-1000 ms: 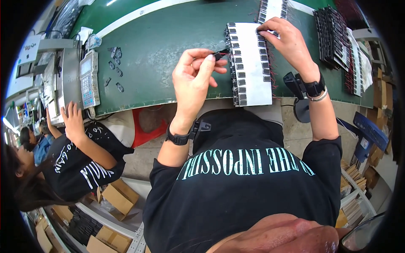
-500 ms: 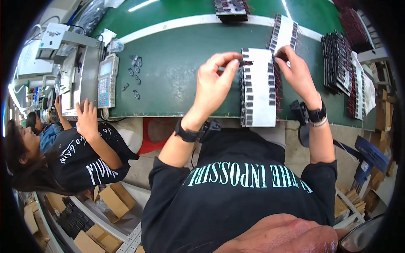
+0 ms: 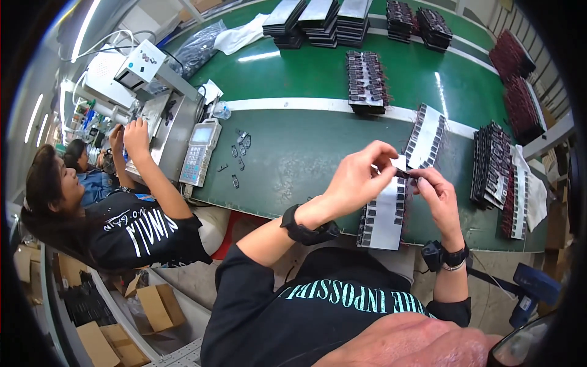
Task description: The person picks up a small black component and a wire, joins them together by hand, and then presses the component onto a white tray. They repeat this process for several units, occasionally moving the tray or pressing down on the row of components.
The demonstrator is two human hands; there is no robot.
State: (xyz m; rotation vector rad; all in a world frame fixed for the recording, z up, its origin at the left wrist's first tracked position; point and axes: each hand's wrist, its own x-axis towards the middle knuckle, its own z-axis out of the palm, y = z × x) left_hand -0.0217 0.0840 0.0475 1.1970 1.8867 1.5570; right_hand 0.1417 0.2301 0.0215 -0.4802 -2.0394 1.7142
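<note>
The small dark part [image 3: 400,173] is pinched between the fingertips of both hands, the left hand [image 3: 361,177] and right hand [image 3: 435,194] drawn together just above a white tray [image 3: 384,223] lying at the near edge of the green bench [image 3: 293,159]. That tray carries rows of small dark parts along its two long sides, its middle bare. A second like tray [image 3: 426,136] lies tilted just beyond the hands, and stacks of loaded trays [image 3: 496,168] stand toward the right edge. Half a second ago the hands worked a little apart over the tray; now they meet, and the view has swung so that more of the far bench shows.
</note>
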